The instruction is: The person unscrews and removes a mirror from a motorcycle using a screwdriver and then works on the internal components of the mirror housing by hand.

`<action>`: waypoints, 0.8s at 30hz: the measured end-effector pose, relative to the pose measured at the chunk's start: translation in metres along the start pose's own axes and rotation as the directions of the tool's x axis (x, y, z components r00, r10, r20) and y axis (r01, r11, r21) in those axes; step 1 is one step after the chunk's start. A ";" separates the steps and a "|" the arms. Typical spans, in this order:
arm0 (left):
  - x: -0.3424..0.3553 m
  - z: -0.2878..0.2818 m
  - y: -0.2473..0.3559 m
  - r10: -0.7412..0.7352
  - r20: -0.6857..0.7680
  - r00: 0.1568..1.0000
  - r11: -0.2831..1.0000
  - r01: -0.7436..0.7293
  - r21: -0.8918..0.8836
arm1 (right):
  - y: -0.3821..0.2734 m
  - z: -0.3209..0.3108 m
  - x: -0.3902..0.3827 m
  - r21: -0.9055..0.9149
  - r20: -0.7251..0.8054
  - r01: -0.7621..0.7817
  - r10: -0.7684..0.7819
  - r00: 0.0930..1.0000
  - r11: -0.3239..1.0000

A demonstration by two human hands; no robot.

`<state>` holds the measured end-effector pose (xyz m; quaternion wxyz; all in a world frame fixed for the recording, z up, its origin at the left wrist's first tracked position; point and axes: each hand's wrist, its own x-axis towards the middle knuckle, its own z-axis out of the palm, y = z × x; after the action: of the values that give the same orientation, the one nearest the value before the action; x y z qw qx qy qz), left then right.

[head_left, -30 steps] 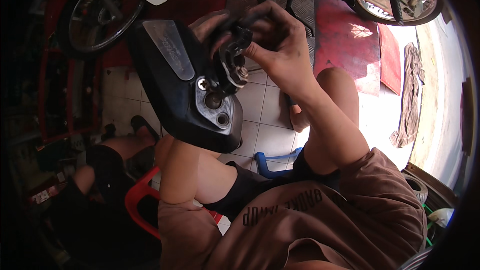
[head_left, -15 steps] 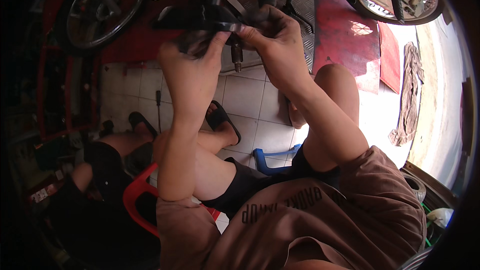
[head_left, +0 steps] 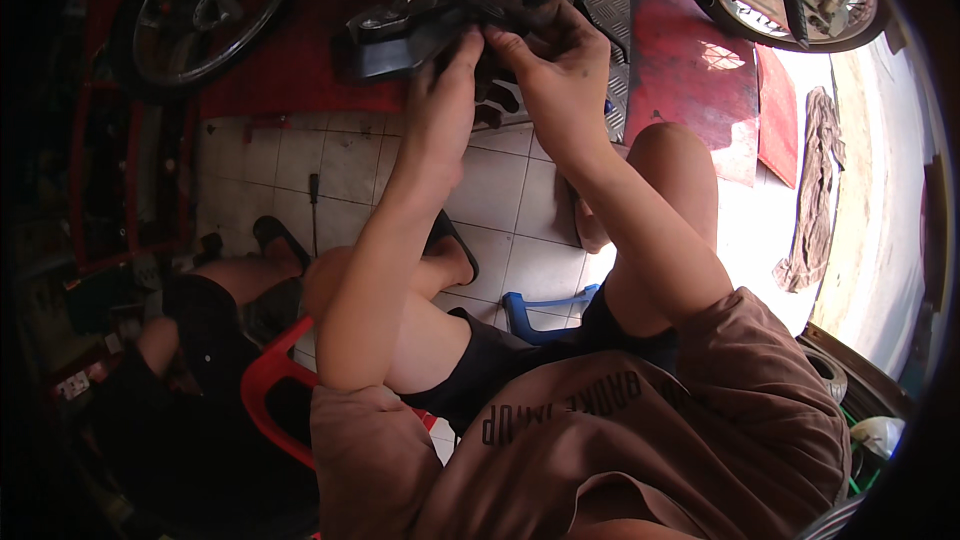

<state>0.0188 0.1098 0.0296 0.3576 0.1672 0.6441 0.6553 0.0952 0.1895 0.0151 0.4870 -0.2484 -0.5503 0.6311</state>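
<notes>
Grips a black, angular plastic housing (head_left: 392, 54), upper left of the frame's centre, by its right end with the nearer left hand (head_left: 446, 100), long axis leftward, and curls the right hand (head_left: 560, 65) alongside, cannot tell around what.

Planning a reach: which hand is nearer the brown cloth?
Right. The right hand is left of the cloth, with a wide gap between; the left hand is farther left still, at the black mirror.
</notes>
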 end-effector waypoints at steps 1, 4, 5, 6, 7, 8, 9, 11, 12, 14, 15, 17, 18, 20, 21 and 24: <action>-0.001 0.000 0.001 -0.036 0.056 0.998 0.998 0.039 -0.050 | -0.003 0.001 -0.001 -0.003 -0.002 0.007 -0.007 1.000 1.000; -0.007 0.000 0.012 -0.061 0.042 0.997 0.995 0.057 0.085 | -0.004 -0.002 -0.001 -0.050 0.023 0.015 -0.014 1.000 0.999; -0.007 0.001 0.013 -0.062 0.043 0.997 0.995 0.058 0.084 | -0.003 -0.004 0.000 -0.091 0.049 0.016 -0.012 0.999 0.996; -0.008 0.000 0.014 -0.059 -0.001 0.998 0.986 0.058 0.154 | -0.005 -0.004 -0.001 -0.091 0.051 0.015 -0.010 0.999 0.996; -0.008 0.000 0.014 -0.052 -0.045 0.998 0.973 0.061 0.223 | -0.008 -0.003 -0.001 -0.026 0.058 -0.042 0.044 0.997 0.999; -0.006 -0.003 0.013 -0.054 -0.047 0.997 0.973 0.063 0.222 | -0.011 -0.003 0.000 0.037 0.068 -0.100 0.097 0.993 0.994; -0.003 -0.006 0.011 -0.044 -0.005 0.999 0.962 0.044 0.269 | -0.014 -0.003 0.000 0.036 0.068 -0.101 0.099 0.993 0.994; 0.002 -0.009 0.006 -0.038 0.038 0.999 0.950 0.024 0.313 | -0.018 -0.003 0.000 0.119 0.059 -0.207 0.202 0.978 0.971; 0.004 -0.010 0.003 -0.022 0.052 0.998 0.940 0.003 0.342 | -0.020 -0.004 0.000 0.118 0.058 -0.210 0.204 0.977 0.971; 0.008 -0.011 -0.005 -0.010 0.066 0.998 0.929 -0.015 0.371 | -0.022 -0.006 -0.002 0.062 0.149 -0.344 0.332 0.932 0.937; 0.009 -0.010 -0.008 0.073 0.037 0.997 0.910 -0.082 0.407 | -0.021 -0.006 -0.002 0.062 0.149 -0.345 0.334 0.931 0.936; 0.009 -0.011 -0.009 0.155 0.011 0.988 0.884 -0.143 0.446 | -0.017 -0.007 -0.001 0.072 0.180 -0.412 0.395 0.901 0.908; 0.006 -0.009 -0.003 0.138 0.012 0.990 0.846 -0.124 0.519 | -0.013 -0.010 0.001 0.070 0.176 -0.412 0.395 0.902 0.909; 0.003 -0.009 0.003 0.121 0.015 0.993 0.801 -0.106 0.589 | -0.008 -0.016 0.005 0.180 0.261 -0.379 0.327 0.908 0.908; 0.003 -0.011 0.004 0.134 0.019 0.991 0.797 -0.119 0.592 | -0.009 -0.016 0.006 0.180 0.261 -0.378 0.327 0.908 0.908; 0.007 -0.019 0.003 0.112 0.055 0.992 0.823 -0.124 0.554 | -0.017 -0.017 0.011 0.274 0.272 -0.374 0.302 0.914 0.886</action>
<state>0.0002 0.1007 0.0282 0.2587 0.3098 0.7915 0.4589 0.1113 0.2057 0.0283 0.3383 -0.1868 -0.4391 0.8111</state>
